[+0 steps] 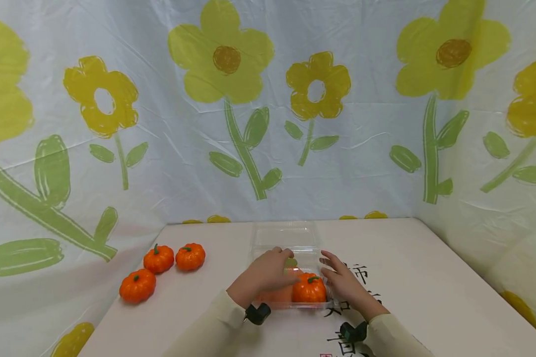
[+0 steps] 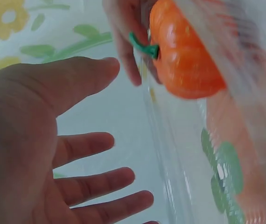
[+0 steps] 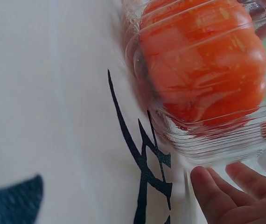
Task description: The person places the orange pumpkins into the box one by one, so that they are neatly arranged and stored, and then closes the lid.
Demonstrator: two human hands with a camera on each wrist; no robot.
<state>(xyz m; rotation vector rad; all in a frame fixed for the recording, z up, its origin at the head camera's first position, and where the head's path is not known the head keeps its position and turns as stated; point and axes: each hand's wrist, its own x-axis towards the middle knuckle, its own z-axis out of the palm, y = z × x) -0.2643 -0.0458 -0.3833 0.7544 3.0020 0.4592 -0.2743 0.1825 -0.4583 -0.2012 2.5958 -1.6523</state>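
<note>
Two cream sleeves [image 1: 205, 329] lay nearest, with one black device [image 1: 257, 314] at each wrist, two in all. Black writing [image 3: 144, 170] marked the pale table [image 1: 411, 277] beneath and beside the right forearm.

Beyond the wrists, one clear box [image 1: 290, 306] stood open on the table, its thin plastic ribbed and shiny. One pumpkin [image 1: 309, 291] sat inside it, in the right-hand part: glossy bright orange, squat and lobed, with paler flecks on its skin and a short, curved green stem. An orange tint showed in the plastic to its left.

The left hand [image 1: 271, 270] was over the left part of the box, thumb and fingers spread, pinching nothing. The right hand [image 1: 343, 283] was at the box's right side, fingers apart and loosely bent, gripping nothing; whether its fingertips touched the wall could not be told.

Well to the left, three loose pumpkins [image 1: 136, 286] of the same orange lay on the table, two close together and one a little nearer, making four altogether. The box's one lid [image 1: 286, 236] lay folded back on the far side. Farthest off hung a white curtain [image 1: 161, 193] printed with three large yellow flowers and three smaller, deeper-coloured ones, some cut off at the sides.
</note>
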